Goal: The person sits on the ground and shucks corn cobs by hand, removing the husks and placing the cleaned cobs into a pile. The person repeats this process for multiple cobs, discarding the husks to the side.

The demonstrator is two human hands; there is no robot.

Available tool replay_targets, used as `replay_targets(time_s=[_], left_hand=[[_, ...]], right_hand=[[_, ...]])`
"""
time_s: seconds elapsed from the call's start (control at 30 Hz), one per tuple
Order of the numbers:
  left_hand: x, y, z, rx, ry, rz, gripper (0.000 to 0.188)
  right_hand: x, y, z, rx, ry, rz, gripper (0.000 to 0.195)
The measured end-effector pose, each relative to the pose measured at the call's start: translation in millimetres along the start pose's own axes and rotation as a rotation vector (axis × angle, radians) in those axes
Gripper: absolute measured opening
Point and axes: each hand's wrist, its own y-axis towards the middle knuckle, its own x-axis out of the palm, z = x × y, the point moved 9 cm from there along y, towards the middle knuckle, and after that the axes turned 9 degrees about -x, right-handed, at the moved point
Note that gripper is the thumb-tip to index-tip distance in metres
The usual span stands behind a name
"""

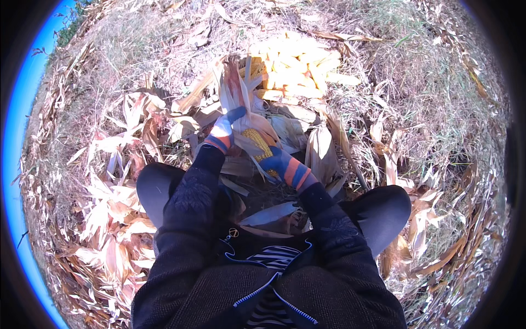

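Note:
Both hands wear striped orange and blue knit gloves. A yellow ear of corn [257, 144] lies tilted between them, its kernels bared along the middle. My right hand [283, 163] is closed around the lower end of the ear. Dry husk leaves [236, 92] spread from the ear's upper end, away from me. My left hand [224, 128] grips these husks, its thumb lying across them. The ear's far tip is hidden under the husks.
Beyond my hands, a pile of husked corn ears [294, 61] glares in the sun. Loose dry husks [111, 205] heap up on the left, with more husks [322, 150] right of the ear. My bent knees [380, 214] flank the work space. Dry grass [444, 103] surrounds me.

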Motion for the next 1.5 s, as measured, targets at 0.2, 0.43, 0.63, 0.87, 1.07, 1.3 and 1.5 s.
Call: replay_targets(time_s=[0.2, 0.43, 0.63, 0.87, 1.07, 1.3, 1.5], left_hand=[[-1, 1, 6, 0.045, 0.002, -0.058, 0.028], [8, -12, 44, 0.520, 0.618, 0.157, 0.019], [-1, -18, 52, 0.681, 1.417, 0.638, 0.022], [-39, -10, 56, 0.621, 0.903, 0.585, 0.022], [-21, -3, 45, 0.555, 0.301, 0.390, 0.025], [-11, -11, 44, 0.523, 1.435, 0.959, 0.022], [-32, -3, 29, 0.479, -0.218, 0.352, 0.023]], right_hand=[[0, -6, -4, 0.068, -0.024, -0.027, 0.049], [0, 7, 7, -0.141, -0.011, 0.012, 0.051], [21, 11, 4, -0.203, 0.111, 0.015, 0.059], [24, 12, 22, -0.262, 0.122, 0.232, 0.056], [10, 5, 29, -0.326, 0.045, 0.363, 0.054], [20, 6, 52, -0.212, 0.279, 0.484, 0.050], [30, 11, 33, -0.237, 0.389, 0.305, 0.047]])
